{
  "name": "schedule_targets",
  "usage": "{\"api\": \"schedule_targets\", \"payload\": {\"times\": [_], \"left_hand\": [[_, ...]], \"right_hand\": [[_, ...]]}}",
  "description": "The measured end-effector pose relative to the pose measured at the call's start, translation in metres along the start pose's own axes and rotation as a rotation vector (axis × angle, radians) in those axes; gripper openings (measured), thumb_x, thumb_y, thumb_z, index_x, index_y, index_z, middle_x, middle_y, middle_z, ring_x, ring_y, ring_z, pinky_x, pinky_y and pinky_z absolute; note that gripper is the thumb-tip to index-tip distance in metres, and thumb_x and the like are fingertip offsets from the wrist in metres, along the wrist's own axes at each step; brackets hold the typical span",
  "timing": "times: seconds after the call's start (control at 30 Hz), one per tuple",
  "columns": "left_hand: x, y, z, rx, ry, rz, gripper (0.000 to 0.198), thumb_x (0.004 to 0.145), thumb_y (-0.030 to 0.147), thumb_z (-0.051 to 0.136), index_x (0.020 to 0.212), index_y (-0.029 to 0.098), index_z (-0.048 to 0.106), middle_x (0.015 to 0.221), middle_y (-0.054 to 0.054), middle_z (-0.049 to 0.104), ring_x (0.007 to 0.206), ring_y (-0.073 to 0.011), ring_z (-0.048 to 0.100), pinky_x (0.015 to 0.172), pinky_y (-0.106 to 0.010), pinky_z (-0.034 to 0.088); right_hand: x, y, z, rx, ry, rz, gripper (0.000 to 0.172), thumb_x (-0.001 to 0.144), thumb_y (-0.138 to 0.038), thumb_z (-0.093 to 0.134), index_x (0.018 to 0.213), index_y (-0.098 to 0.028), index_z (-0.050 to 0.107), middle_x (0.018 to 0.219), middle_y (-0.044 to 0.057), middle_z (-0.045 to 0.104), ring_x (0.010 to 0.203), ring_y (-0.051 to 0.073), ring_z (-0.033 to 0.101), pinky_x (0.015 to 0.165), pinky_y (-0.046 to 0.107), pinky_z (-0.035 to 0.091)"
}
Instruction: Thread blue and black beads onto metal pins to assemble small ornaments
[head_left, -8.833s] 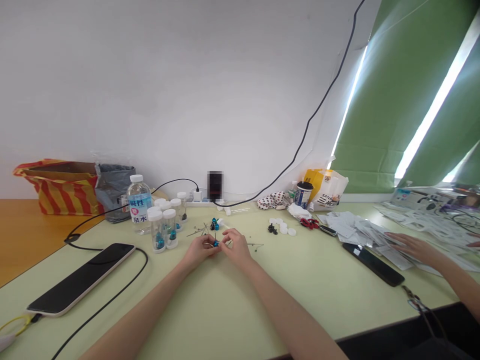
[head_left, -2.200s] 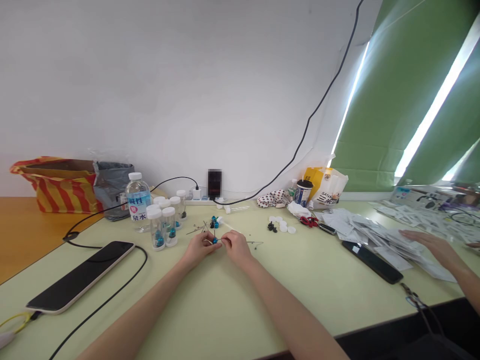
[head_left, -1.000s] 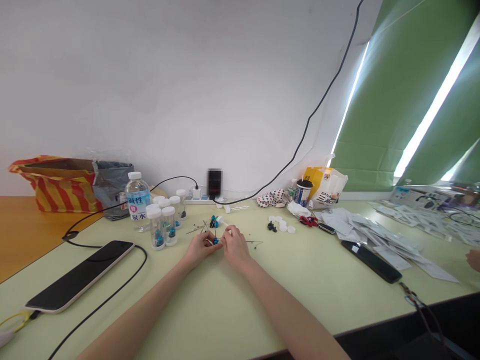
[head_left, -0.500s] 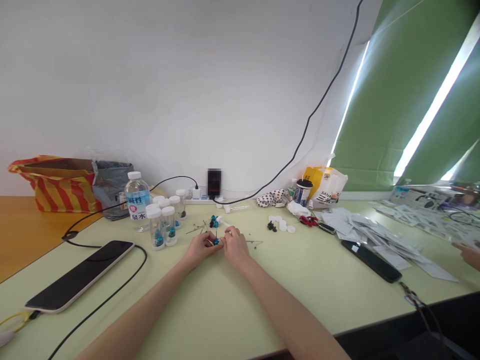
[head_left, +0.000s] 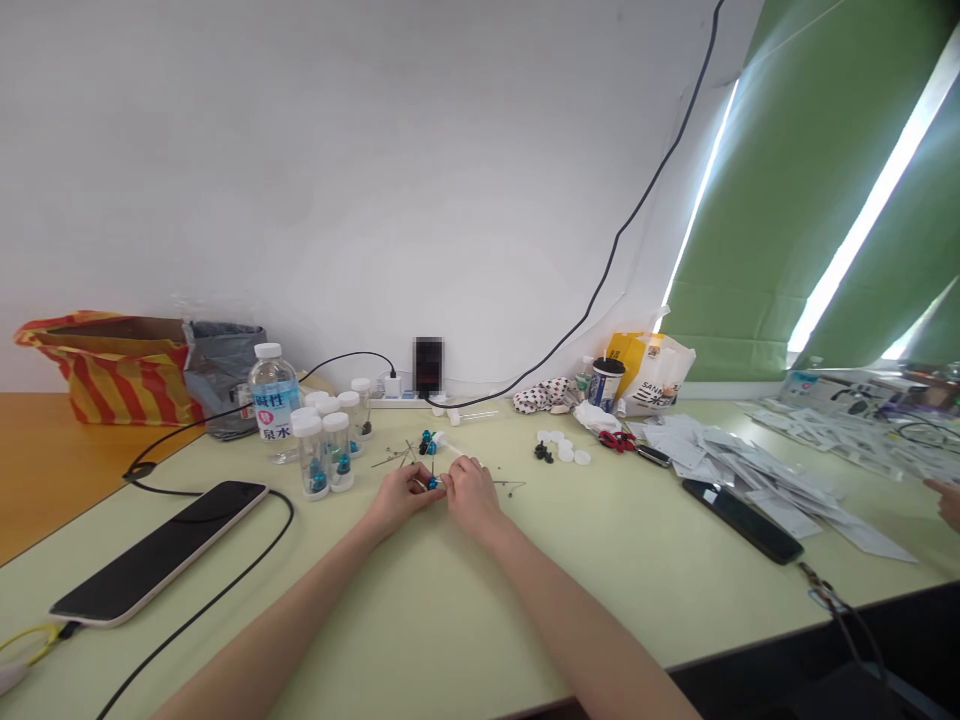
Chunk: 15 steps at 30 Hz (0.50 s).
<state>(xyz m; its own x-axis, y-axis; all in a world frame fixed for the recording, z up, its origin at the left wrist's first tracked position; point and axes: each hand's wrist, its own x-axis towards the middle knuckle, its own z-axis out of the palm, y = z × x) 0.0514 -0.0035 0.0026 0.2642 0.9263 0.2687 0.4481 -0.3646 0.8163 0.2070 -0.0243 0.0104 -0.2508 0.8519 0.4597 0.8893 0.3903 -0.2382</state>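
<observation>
My left hand is closed, thumb and fingers pinching a small blue metallic piece with a thin dark pin standing up from it. Against its right side my right hand is closed too, fingertips pressed together at the blue piece; what lies between them is too small to make out. Just beyond the hands are more blue pieces and a white cap. Thin metal pins are scattered to the left, and another pin lies right of my right hand.
Clear tubes with white caps stand at left beside a water bottle. A phone and cable lie nearer. To the right are white caps, black pieces, red-handled scissors, papers and another person's hand.
My right hand's fingers have shifted slightly at the blue piece, while my left hand keeps its place. The other person's hand at the far right has moved further right.
</observation>
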Motion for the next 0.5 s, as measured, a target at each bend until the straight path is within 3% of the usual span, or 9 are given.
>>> {"api": "schedule_targets", "payload": {"times": [0.2,0.5], "left_hand": [[-0.0002,0.0016,-0.0004,-0.004,-0.007,-0.004,0.019,0.077,0.028,0.069,0.073,0.016,0.055,0.055,0.009,0.048,0.048,-0.0091,0.050,0.048,-0.023,0.041],[-0.0010,0.0039,-0.0008,0.000,-0.010,-0.006,0.020,0.077,0.030,0.069,0.073,0.016,0.055,0.056,0.009,0.049,0.049,-0.0096,0.050,0.049,-0.024,0.042]], "right_hand": [[0.0001,0.0011,-0.0029,0.027,-0.011,0.036,0.027,0.095,-0.024,0.040,0.086,-0.015,0.063,0.089,0.008,0.065,0.088,0.021,0.057,0.072,0.031,0.041],[-0.0002,0.0016,-0.0025,0.065,-0.022,0.041,0.026,0.094,-0.024,0.041,0.084,-0.016,0.063,0.088,0.008,0.065,0.088,0.020,0.058,0.072,0.028,0.040]]}}
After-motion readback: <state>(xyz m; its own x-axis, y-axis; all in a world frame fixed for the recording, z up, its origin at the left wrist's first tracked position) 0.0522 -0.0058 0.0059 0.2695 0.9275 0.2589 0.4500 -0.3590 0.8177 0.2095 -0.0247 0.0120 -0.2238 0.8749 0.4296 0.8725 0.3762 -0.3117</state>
